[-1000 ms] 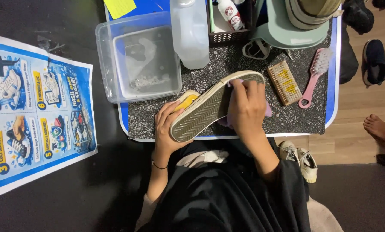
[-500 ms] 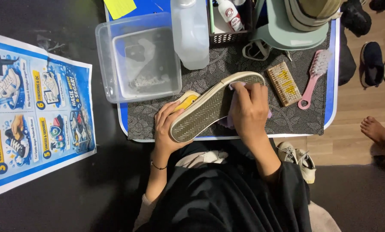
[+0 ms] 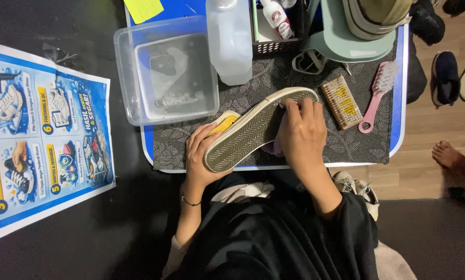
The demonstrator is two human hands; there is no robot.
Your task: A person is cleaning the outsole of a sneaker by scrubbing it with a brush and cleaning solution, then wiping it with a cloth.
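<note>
At the near edge of the bench (image 3: pixel 401 93), over its dark patterned mat (image 3: pixel 305 83), we hold a yellow shoe (image 3: pixel 253 134) tipped on its side, its grey ribbed sole turned up toward us and running from near left to far right. Our left hand (image 3: pixel 202 155) is clenched around the heel end, thumb on the sole's rim and fingers wrapped under the yellow upper. Our right hand (image 3: pixel 303 137) lies over the toe half, fingers curled down against the sole's white edge, pressing a pale lilac cloth (image 3: pixel 274 148) to the side of the shoe; only a fold of the cloth shows beneath the palm.

Far left of the shoe stands a clear plastic tub (image 3: pixel 170 67) with a little cloudy water in it, and just right of the tub a translucent jug (image 3: pixel 230 41). Right of the shoe, well apart from our hands, lie a wooden scrub brush (image 3: pixel 342 102) and a pink handled brush (image 3: pixel 376 96), side by side. Behind them sits a pale green stand (image 3: pixel 346 41) carrying another shoe, sole up. Left of the bench, on the dark floor, lies a blue illustrated poster (image 3: pixel 40 135) of shoe-cleaning steps. Off to the right, someone's bare foot (image 3: pixel 450 155) rests on the wooden floor.
</note>
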